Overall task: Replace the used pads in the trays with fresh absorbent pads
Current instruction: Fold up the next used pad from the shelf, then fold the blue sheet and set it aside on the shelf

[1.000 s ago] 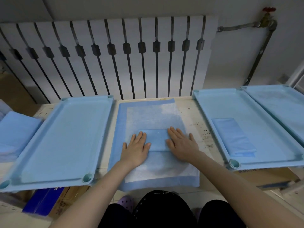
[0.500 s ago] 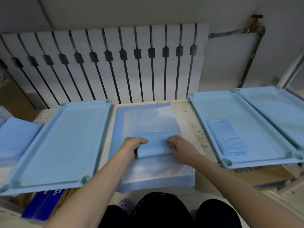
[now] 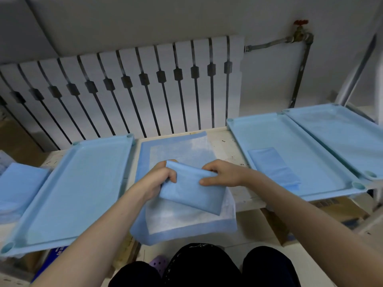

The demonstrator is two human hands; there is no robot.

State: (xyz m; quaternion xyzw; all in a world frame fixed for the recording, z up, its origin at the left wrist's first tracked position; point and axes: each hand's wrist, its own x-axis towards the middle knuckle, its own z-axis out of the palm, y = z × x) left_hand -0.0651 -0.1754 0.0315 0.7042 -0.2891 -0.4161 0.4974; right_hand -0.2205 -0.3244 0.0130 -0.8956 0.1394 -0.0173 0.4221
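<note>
A folded blue pad [image 3: 190,193] is lifted off the table, tilted, its far edge raised. My left hand [image 3: 157,179] grips its left end and my right hand [image 3: 223,174] pinches its right upper edge. Under it an unfolded pad [image 3: 178,154], white with a blue border, lies flat on the table between the trays. A light blue tray [image 3: 70,191] lies to the left. To the right a second tray [image 3: 290,141] holds another folded blue pad [image 3: 273,168]. A third tray [image 3: 339,131] sits at the far right.
A stack of blue pads [image 3: 18,183] lies at the far left edge. A white radiator [image 3: 124,90] stands behind the table, with a pipe and red valve [image 3: 300,27] at its right. Cardboard boxes [image 3: 335,208] sit under the right trays. My knees are below the table edge.
Both hands went from lying flat on the folded pad to curling round its ends, then lifted it off the unfolded pad. The camera view shifted down and left.
</note>
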